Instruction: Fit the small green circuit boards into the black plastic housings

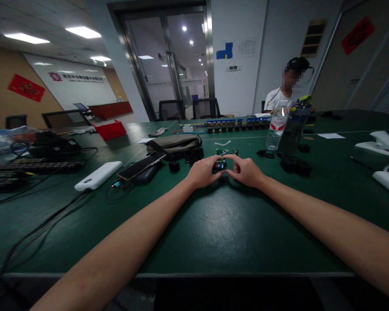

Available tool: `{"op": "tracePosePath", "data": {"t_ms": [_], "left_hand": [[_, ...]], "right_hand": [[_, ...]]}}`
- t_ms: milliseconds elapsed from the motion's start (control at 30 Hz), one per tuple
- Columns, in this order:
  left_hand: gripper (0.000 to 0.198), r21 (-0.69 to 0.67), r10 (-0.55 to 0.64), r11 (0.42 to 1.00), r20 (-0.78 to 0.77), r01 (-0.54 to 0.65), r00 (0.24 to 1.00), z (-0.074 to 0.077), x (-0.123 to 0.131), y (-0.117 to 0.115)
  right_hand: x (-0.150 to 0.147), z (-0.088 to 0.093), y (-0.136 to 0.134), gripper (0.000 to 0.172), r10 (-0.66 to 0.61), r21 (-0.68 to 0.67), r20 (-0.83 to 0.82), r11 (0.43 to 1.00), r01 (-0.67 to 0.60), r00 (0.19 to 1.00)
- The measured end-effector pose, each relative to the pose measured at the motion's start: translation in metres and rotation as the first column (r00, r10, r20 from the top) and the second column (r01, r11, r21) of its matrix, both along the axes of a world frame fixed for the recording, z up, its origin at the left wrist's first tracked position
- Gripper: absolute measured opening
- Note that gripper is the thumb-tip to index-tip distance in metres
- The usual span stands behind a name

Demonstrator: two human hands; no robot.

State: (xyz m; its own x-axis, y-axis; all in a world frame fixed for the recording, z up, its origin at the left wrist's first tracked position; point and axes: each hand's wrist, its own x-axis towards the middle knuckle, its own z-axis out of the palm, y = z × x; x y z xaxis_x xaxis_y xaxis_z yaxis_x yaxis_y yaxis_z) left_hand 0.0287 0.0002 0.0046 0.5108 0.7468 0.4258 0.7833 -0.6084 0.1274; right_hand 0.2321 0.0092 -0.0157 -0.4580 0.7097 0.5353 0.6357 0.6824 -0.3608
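Observation:
Between my two hands, a small green circuit board [221,165] with blue parts is raised just above the green table. My left hand [203,172] is closed on its left side, thumb below and fingers above. From the right, my right hand [246,172] curls toward the same board, its thumb and index fingertips at the board's right edge. Fingers cover part of the board, so its details are hard to make out. Right behind my fingertips lie more green circuit boards [234,152] with fine components, partly hidden.
Left of my hands are a phone [141,166], a white power bank [99,176] with a cable, and a grey-brown pouch [175,144]. A water bottle [275,133] and black parts [294,165] stand to the right. A co-worker [278,97] sits across the green table [220,229].

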Motion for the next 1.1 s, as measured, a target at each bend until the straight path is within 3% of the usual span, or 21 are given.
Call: {"op": "tracePosePath", "data": {"t_ms": [367, 1100], "left_hand": [[0.045, 0.024, -0.022, 0.999, -0.010, 0.022, 1.000, -0.0030, -0.0010, 0.0018], [0.048, 0.050, -0.035, 0.998, -0.009, 0.036, 0.999, -0.0015, 0.0004, 0.0003]], "right_hand": [[0.0005, 0.0014, -0.0022, 0.050, 0.054, 0.003, -0.003, 0.999, -0.054, 0.999], [-0.0003, 0.0027, -0.0034, 0.049, 0.017, -0.012, -0.002, 1.000, -0.017, 1.000]]}}
